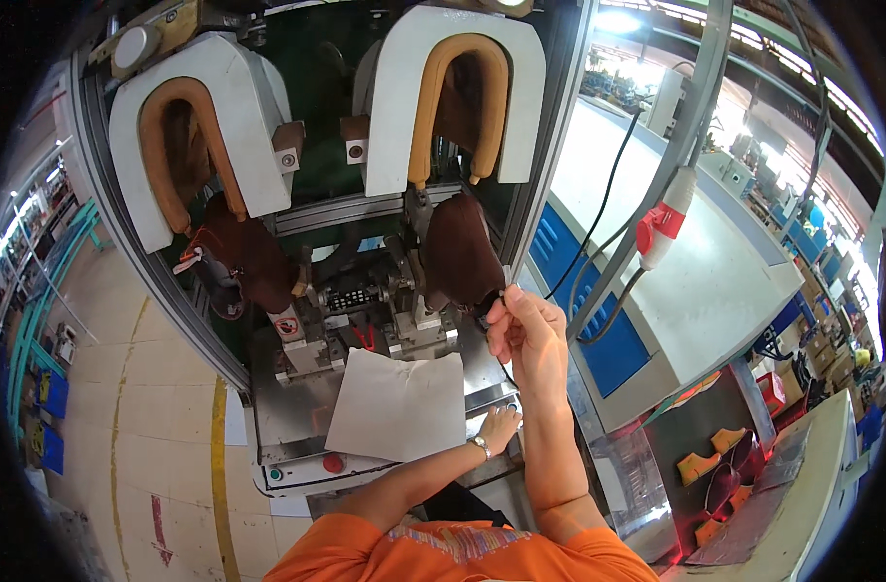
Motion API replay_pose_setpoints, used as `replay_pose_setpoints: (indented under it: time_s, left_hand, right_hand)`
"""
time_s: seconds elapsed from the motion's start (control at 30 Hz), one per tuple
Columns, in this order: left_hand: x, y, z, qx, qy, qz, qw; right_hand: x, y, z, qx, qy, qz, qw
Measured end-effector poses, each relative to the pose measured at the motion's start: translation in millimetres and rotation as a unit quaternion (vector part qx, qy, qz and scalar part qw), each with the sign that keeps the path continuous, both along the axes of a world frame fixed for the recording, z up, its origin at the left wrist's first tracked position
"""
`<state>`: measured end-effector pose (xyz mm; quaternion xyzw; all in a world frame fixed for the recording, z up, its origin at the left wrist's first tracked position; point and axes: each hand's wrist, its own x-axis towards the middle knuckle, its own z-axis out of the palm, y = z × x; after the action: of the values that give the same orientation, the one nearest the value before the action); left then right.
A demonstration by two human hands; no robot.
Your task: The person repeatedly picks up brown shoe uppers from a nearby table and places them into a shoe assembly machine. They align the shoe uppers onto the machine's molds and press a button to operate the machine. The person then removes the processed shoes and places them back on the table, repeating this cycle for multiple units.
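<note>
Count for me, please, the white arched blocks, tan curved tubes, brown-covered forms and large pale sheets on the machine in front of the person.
White arched blocks: 2
Tan curved tubes: 2
Brown-covered forms: 2
Large pale sheet: 1
Total: 7

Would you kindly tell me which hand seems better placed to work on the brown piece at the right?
Probably the right hand: it is raised to the lower end of the brown piece, while the left hand is lower down, farther from it.
</note>
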<state>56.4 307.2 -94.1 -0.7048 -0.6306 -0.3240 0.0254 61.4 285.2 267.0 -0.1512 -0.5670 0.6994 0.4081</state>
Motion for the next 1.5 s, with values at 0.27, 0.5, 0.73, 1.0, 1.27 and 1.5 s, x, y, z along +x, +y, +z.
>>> replay_pose_setpoints:
  time_s: [0.27,0.5,0.73,1.0,1.27,1.5]
  left_hand:
    - [13,-4,-4,-0.064,0.071,0.036,0.995]
    - [13,-12,17,-0.128,0.103,0.042,0.986]
    - [10,-5,-13,-0.056,0.082,0.023,0.995]
    - [14,-7,-19,-0.026,0.073,0.054,0.995]
    - [18,-28,6,-0.004,-0.027,0.055,0.998]
    - [12,-23,-8,-0.012,-0.076,0.032,0.996]
  right_hand:
    - [-42,31,26,0.048,0.057,-0.045,0.996]
    - [-60,47,36,0.008,-0.060,0.009,0.998]
    - [-84,56,28,0.051,0.009,-0.011,0.999]
    - [-84,52,26,0.034,0.010,-0.030,0.999]
    - [-86,41,29,0.152,-0.034,-0.116,0.981]
    - [-87,40,31,0.183,-0.042,-0.112,0.976]
